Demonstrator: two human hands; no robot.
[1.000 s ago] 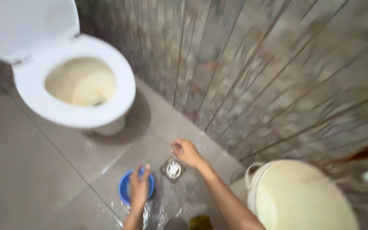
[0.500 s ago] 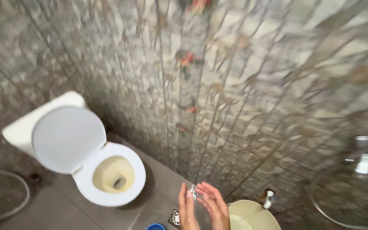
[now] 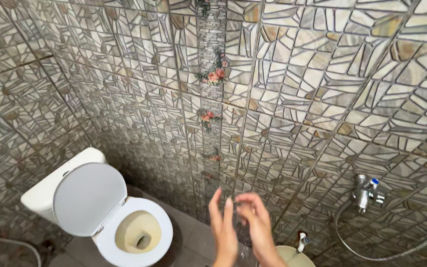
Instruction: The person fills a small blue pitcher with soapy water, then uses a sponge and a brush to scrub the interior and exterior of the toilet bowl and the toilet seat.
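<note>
Rubbing together, the left hand (image 3: 223, 230) and right hand (image 3: 256, 225) are pinching a small clear wet scrap (image 3: 243, 205) between open fingers above the cream bucket (image 3: 292, 257); being slippery, it is probably risking dropping toward the toilet (image 3: 134, 232).

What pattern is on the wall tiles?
The wall tiles show a grey-beige cracked-stone mosaic with a floral strip; head view.

both hands (image 3: 240, 230) blurred, bucket (image 3: 292, 256) cut off below (wrists too).
</note>
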